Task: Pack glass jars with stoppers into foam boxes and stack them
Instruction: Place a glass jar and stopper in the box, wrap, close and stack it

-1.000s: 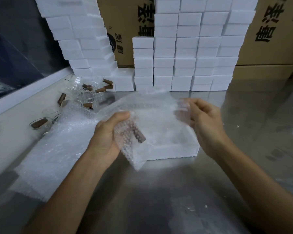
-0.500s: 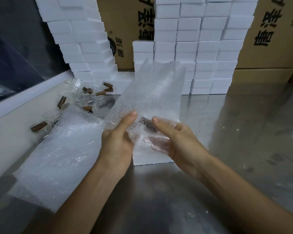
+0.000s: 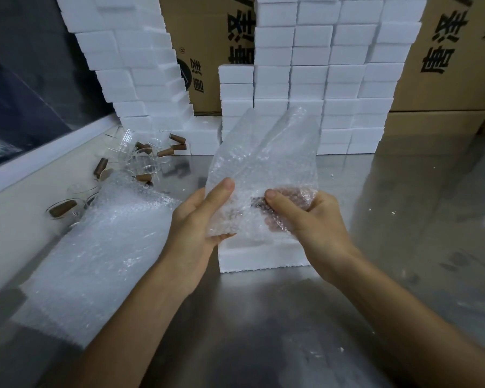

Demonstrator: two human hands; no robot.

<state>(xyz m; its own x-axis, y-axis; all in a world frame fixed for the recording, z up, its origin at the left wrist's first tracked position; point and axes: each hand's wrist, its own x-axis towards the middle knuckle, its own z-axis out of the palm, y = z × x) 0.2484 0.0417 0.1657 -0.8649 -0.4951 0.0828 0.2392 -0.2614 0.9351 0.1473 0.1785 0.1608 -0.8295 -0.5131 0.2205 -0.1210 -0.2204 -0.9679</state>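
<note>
Above the open foam box point(image 3: 261, 254) on the bench point(image 3: 263, 331), left hand point(image 3: 196, 219) and right hand point(image 3: 311, 219) each clamp their grip on the bubble wrap sheet point(image 3: 266, 163).

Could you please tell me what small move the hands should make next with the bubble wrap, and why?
Probably roll the standing flap down around the bundle. The left hand and right hand grip the clear bubble wrap sheet, whose upper part stands loose, above the white foam box.
</note>
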